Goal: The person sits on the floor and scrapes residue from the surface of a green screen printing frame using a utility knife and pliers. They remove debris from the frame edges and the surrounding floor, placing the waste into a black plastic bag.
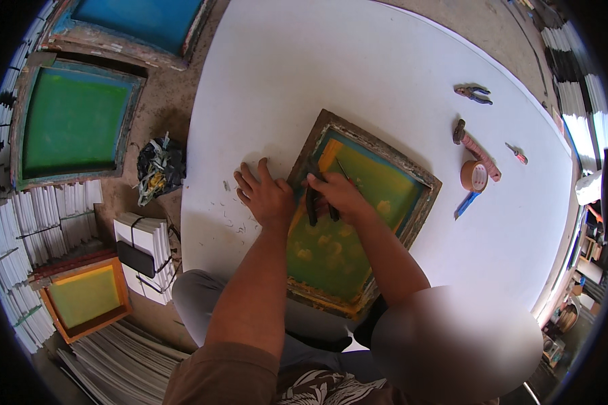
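Left hand (267, 196) lies palm down on the white table (358, 61), fingers spread, holding nothing, right by the 9 o'clock edge of the weathered brown wooden frame (383, 152); contact with the wood can't be told. Right hand (338, 196) is closed around a dark-handled, plier-like metal tool (311, 208), its head angled to the frame's 10 o'clock edge; bite on the edge not clear. Frame sits tilted on the table in front of the person, near end toward the lap at 6 o'clock, its yellow-green mesh panel (324, 260) under the right hand.

Risks: tool could slip off the rough edge if the bite is poor, likely nipping the left fingers close by at 9 o'clock. A hard pull could skid or pivot the frame, as the left hand doesn't clearly pin it. Slim dark pointed rod (342, 169) shows just past the right hand toward 12 o'clock; held or lying loose, can't tell. If it dips, the mesh could be punctured. Handle ends over the panel might scuff it too. Small grey scraps (233, 216) at the left hand's 8 o'clock could prick or stick to skin. Pink-wrapped hammer (476, 150), 2 o'clock, looks safely apart.
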Demonstrator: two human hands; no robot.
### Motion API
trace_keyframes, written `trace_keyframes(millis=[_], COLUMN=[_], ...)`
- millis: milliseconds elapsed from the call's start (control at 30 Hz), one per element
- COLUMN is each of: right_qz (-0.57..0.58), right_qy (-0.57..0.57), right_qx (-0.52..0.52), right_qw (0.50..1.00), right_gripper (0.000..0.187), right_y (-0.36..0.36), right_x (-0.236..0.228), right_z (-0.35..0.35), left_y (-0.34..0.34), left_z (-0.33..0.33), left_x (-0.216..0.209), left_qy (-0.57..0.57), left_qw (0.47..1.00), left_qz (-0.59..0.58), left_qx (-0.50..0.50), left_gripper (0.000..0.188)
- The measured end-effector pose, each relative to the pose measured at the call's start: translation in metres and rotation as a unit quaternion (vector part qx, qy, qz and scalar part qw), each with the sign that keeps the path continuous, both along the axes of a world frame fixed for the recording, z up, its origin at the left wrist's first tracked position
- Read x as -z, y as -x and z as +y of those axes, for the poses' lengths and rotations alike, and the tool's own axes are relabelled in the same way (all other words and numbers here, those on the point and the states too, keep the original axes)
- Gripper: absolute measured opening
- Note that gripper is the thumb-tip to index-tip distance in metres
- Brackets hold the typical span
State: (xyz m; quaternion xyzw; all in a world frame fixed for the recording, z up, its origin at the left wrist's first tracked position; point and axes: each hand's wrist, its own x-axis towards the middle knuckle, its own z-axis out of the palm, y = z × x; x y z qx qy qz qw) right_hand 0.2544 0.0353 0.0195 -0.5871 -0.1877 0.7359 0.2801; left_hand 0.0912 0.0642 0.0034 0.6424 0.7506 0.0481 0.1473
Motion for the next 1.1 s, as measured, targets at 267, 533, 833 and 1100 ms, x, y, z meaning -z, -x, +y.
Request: trace_keyframes(millis=[267, 533, 833, 1100], right_qz=[0.054, -0.026, 0.032, 0.105], right_qy=[0.023, -0.004, -0.007, 0.028], right_qx=[-0.007, -0.098, -0.135, 0.090], right_qw=[0.998, 0.995, 0.990, 0.990], right_gripper=[0.042, 0.041, 0.047, 0.043], right_y=[-0.009, -0.023, -0.030, -0.012], right_x=[-0.013, 0.001, -0.003, 0.006], right_z=[0.011, 0.019, 0.016, -0.022], left_y=[0.000, 0.001, 0.000, -0.002], left_z=[0.000, -0.001, 0.000, 0.000], left_x=[-0.001, 0.003, 0.000, -0.003], left_qy=[-0.004, -0.003, 0.007, 0.005], left_qw=[1.000, 1.000, 1.000, 1.000], left_qz=[-0.004, 0.001, 0.003, 0.000], left_qx=[-0.001, -0.008, -0.006, 0.000], left_gripper=[0.057, 0.057, 0.057, 0.057])
